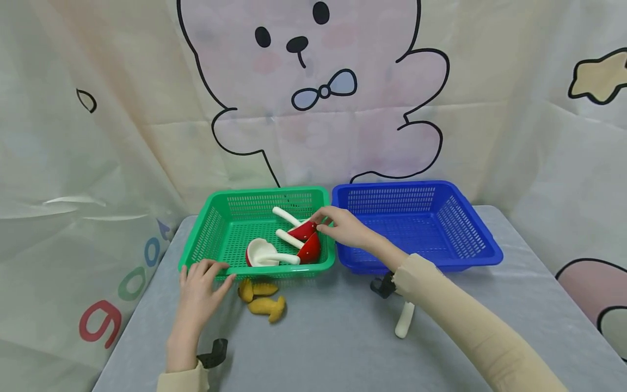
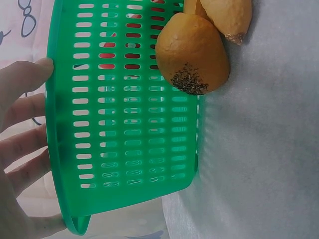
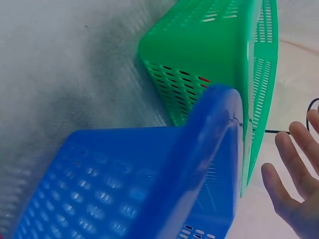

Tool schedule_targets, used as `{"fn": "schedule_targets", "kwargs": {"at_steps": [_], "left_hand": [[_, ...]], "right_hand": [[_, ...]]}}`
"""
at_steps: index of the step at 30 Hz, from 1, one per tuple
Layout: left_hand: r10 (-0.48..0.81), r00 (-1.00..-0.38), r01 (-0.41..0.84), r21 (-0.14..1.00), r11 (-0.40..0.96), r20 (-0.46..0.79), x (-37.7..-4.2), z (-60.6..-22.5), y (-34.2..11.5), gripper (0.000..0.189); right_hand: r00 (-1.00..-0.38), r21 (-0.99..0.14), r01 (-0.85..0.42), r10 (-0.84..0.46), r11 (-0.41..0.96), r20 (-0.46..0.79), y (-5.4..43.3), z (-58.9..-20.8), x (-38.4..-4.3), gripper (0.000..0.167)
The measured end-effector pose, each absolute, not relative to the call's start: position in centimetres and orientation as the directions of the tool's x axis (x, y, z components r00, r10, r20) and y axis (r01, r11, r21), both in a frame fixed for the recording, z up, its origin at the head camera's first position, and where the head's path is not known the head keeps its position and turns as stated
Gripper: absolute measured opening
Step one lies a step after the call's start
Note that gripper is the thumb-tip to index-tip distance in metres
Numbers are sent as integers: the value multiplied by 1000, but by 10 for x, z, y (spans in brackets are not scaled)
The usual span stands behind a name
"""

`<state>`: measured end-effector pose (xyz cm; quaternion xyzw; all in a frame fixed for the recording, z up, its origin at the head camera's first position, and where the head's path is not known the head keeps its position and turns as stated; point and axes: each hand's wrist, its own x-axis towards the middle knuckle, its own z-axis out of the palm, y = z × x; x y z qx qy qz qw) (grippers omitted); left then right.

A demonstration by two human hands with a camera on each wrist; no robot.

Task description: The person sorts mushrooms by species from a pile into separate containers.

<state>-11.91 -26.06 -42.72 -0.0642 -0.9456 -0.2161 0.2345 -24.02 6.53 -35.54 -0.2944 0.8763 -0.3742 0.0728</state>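
My left hand (image 1: 198, 291) rests with spread, fairly straight fingers on the front left rim of a green basket (image 1: 196, 239). In the left wrist view, its thumb (image 2: 30, 74) touches that rim. My right hand (image 1: 345, 226) reaches over the basket's right side, its fingertips right by a red-capped toy mushroom (image 1: 303, 231). Another red mushroom (image 1: 309, 249) lies in front of that one, and a third (image 1: 262, 253) shows its pale underside and white stem. In the right wrist view, the fingers (image 3: 286, 159) are spread with nothing seen between them.
A blue basket (image 1: 470, 267) stands close beside the green one on the right. Brown toy mushrooms (image 1: 266, 307) lie before the green basket on the grey table (image 1: 333, 337). A white stem (image 1: 405, 320) shows beside my right sleeve, its other end hidden.
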Motion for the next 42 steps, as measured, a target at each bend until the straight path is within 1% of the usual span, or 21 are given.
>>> {"fn": "schedule_targets", "kwargs": {"at_steps": [7,17,25,35,42], "left_hand": [[15,-884,215,377,901,468,-119,-428,-260,25],[14,-891,211,386,898,454,-120,-427,-260,25],[19,-890,212,376,902,456,-120,-428,-260,25],[17,-883,223,386,895,470,-119,-429,-259,25],[22,-874,232,378,896,485,-120,-430,-262,24]], "right_hand": [[-802,-711,-500,-575,494,164,78,-360,-225,25],[-809,-683,-529,-541,503,229,91,-362,-204,24],[-791,-620,-587,-532,520,302,101,-365,-185,23],[-780,-523,-622,-525,584,341,118,-371,-166,24],[-738,-447,-674,-549,588,392,130,-377,-155,24]]}}
